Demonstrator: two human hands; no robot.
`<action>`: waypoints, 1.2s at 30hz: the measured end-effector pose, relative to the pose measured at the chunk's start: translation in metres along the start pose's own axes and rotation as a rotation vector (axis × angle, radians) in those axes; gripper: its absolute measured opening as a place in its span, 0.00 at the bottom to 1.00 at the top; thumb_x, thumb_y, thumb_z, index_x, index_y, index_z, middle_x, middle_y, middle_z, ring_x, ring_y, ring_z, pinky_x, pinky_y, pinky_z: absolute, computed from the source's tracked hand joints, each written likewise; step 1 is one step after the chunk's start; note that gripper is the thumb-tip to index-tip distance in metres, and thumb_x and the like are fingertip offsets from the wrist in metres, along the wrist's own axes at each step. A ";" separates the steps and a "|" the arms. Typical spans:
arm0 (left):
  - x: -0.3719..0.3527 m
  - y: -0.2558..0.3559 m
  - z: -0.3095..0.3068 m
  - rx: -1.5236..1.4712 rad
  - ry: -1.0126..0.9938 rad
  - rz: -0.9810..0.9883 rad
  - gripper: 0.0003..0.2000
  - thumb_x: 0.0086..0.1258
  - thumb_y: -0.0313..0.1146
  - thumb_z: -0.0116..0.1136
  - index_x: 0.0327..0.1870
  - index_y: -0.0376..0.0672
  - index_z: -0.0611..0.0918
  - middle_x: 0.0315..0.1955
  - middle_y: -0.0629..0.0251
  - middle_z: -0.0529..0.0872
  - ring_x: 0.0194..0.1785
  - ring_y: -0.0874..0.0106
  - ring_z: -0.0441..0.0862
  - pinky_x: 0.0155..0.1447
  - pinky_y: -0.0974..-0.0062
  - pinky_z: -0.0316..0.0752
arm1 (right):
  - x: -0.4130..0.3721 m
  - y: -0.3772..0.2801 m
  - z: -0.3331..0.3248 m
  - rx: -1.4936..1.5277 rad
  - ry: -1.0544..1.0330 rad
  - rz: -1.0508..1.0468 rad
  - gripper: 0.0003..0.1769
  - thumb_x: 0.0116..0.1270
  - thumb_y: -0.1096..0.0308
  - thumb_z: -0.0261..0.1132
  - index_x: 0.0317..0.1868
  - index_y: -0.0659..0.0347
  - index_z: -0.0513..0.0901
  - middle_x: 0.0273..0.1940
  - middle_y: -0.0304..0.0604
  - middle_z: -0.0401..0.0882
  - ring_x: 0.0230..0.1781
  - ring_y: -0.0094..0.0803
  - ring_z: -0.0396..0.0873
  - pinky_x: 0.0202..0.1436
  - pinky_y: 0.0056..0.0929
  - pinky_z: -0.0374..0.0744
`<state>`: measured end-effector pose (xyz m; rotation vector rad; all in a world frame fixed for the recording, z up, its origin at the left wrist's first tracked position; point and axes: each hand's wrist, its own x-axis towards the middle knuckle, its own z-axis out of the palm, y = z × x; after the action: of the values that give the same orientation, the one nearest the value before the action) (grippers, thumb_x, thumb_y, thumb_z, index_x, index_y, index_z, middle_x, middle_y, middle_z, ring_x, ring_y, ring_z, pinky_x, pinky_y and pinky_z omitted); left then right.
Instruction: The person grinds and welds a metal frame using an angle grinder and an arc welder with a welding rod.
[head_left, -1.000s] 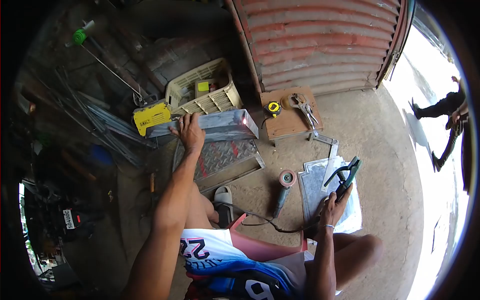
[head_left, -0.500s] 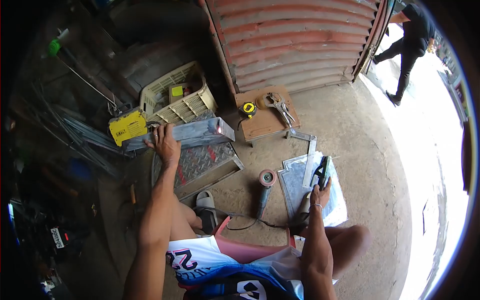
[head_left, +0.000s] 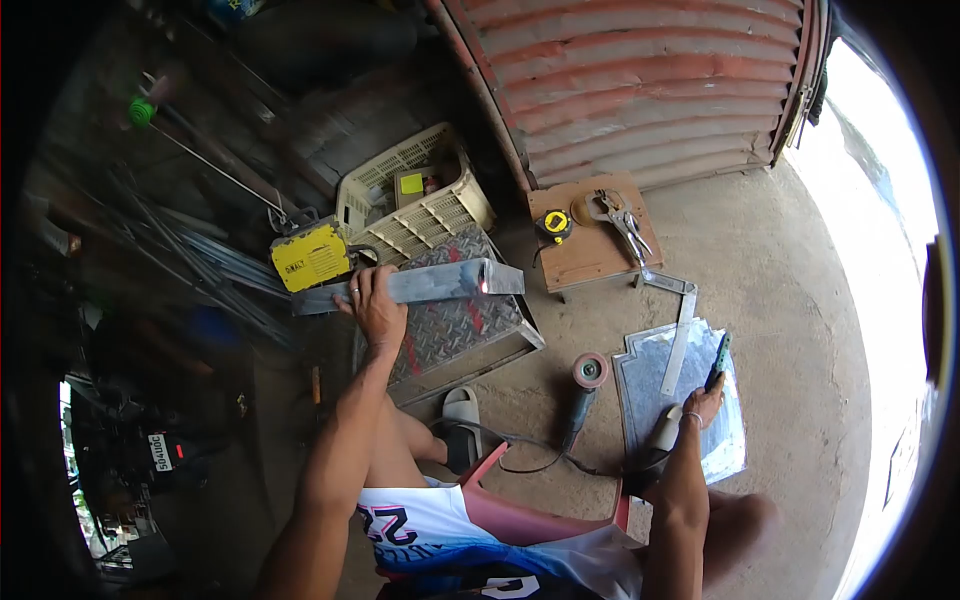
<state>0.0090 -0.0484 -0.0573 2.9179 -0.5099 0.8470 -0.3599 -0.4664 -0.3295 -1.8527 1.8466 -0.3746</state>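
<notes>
My left hand [head_left: 380, 312] is wrapped over a long grey rectangular metal tube [head_left: 437, 283], which lies across a diamond-plate metal box [head_left: 440, 349]. A small bright spot shows near the tube's right end. On my right side, my right hand [head_left: 705, 402] grips a dark green welding electrode holder [head_left: 721, 360] above the right part of a flat metal sheet [head_left: 648, 368]. I cannot make out a rod in its jaw. A metal square [head_left: 680, 345] lies partly over the sheet, and an angle grinder [head_left: 578, 405] stands on the floor between my hands, disc upward.
A yellow machine [head_left: 312, 257] and a cream plastic crate [head_left: 430, 228] stand behind the tube. A low wooden stool [head_left: 590, 262] carries a tape measure [head_left: 553, 226] and locking pliers [head_left: 627, 232]. The grinder's cable [head_left: 520, 468] runs by my sandalled foot. Metal rods lie left.
The view has shifted, so most things appear further right. The tube sits slightly nearer me, and its glow is smaller. My right hand has moved the holder rightward over the sheet. The walking person has left view.
</notes>
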 end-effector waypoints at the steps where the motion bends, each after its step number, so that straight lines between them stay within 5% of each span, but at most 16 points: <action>1: 0.000 0.000 0.000 -0.009 0.001 -0.004 0.29 0.49 0.23 0.72 0.54 0.59 0.78 0.55 0.71 0.76 0.72 0.61 0.67 0.72 0.26 0.50 | 0.006 0.004 0.004 0.016 -0.002 0.015 0.40 0.66 0.69 0.57 0.78 0.33 0.63 0.60 0.55 0.78 0.55 0.58 0.81 0.56 0.57 0.79; 4: 0.001 0.004 -0.003 -0.015 0.020 0.005 0.27 0.50 0.23 0.71 0.52 0.59 0.79 0.53 0.72 0.77 0.71 0.61 0.69 0.71 0.27 0.50 | 0.024 0.017 0.015 -0.046 -0.048 0.072 0.39 0.67 0.68 0.58 0.79 0.32 0.63 0.65 0.53 0.77 0.59 0.56 0.81 0.59 0.55 0.78; 15: 0.038 0.003 0.007 -0.020 0.032 0.091 0.26 0.48 0.23 0.70 0.51 0.56 0.81 0.49 0.70 0.79 0.66 0.61 0.73 0.73 0.39 0.53 | 0.046 0.088 0.061 -0.131 -0.111 0.077 0.33 0.68 0.72 0.61 0.74 0.47 0.72 0.54 0.61 0.83 0.53 0.56 0.83 0.57 0.53 0.80; 21: 0.057 0.001 0.017 -0.040 -0.001 0.125 0.28 0.47 0.22 0.70 0.53 0.55 0.81 0.48 0.69 0.80 0.64 0.61 0.74 0.74 0.45 0.54 | 0.007 0.047 0.039 -0.458 -0.009 0.079 0.29 0.67 0.68 0.63 0.69 0.45 0.76 0.60 0.55 0.80 0.56 0.55 0.82 0.56 0.52 0.80; 24: 0.063 0.006 0.017 -0.055 -0.012 0.122 0.28 0.47 0.22 0.71 0.53 0.55 0.82 0.48 0.69 0.81 0.64 0.62 0.74 0.74 0.45 0.54 | -0.024 0.025 0.044 -0.370 0.260 -0.169 0.24 0.67 0.62 0.67 0.64 0.45 0.79 0.61 0.50 0.78 0.61 0.51 0.77 0.58 0.48 0.78; 26: 0.066 0.008 0.019 -0.047 -0.007 0.119 0.28 0.48 0.22 0.71 0.53 0.55 0.82 0.48 0.70 0.81 0.63 0.62 0.75 0.74 0.45 0.54 | -0.046 0.011 0.060 -0.227 0.081 -0.234 0.20 0.68 0.62 0.67 0.60 0.51 0.81 0.61 0.51 0.77 0.58 0.51 0.78 0.56 0.49 0.78; 28: 0.068 0.008 0.020 -0.048 -0.020 0.114 0.28 0.48 0.22 0.71 0.53 0.56 0.82 0.48 0.70 0.81 0.63 0.62 0.75 0.74 0.45 0.54 | -0.073 0.011 0.096 -0.011 -0.171 -0.346 0.18 0.70 0.60 0.67 0.55 0.59 0.81 0.48 0.56 0.83 0.49 0.53 0.81 0.54 0.48 0.78; 29: 0.070 0.008 0.020 -0.045 -0.033 0.114 0.28 0.48 0.22 0.71 0.54 0.56 0.82 0.48 0.70 0.81 0.63 0.62 0.75 0.74 0.45 0.54 | -0.094 -0.003 0.104 0.044 -0.337 -0.218 0.22 0.70 0.55 0.67 0.55 0.63 0.81 0.44 0.57 0.84 0.48 0.54 0.82 0.56 0.47 0.78; 33: 0.070 0.007 0.018 -0.037 -0.046 0.130 0.28 0.48 0.22 0.71 0.54 0.57 0.82 0.49 0.70 0.81 0.63 0.62 0.75 0.74 0.44 0.54 | -0.167 0.004 0.153 -0.003 -0.674 -0.061 0.48 0.58 0.35 0.73 0.61 0.72 0.76 0.55 0.66 0.82 0.59 0.58 0.79 0.64 0.49 0.76; 36: 0.070 0.007 0.015 -0.025 -0.074 0.134 0.28 0.48 0.22 0.70 0.54 0.57 0.82 0.48 0.70 0.80 0.64 0.63 0.75 0.74 0.44 0.54 | -0.202 0.004 0.174 0.016 -0.717 0.058 0.52 0.49 0.36 0.78 0.64 0.69 0.75 0.57 0.66 0.81 0.61 0.58 0.80 0.66 0.49 0.76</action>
<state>0.0693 -0.0783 -0.0332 2.9283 -0.7232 0.7417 -0.2817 -0.2408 -0.4479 -1.6184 1.3804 0.2723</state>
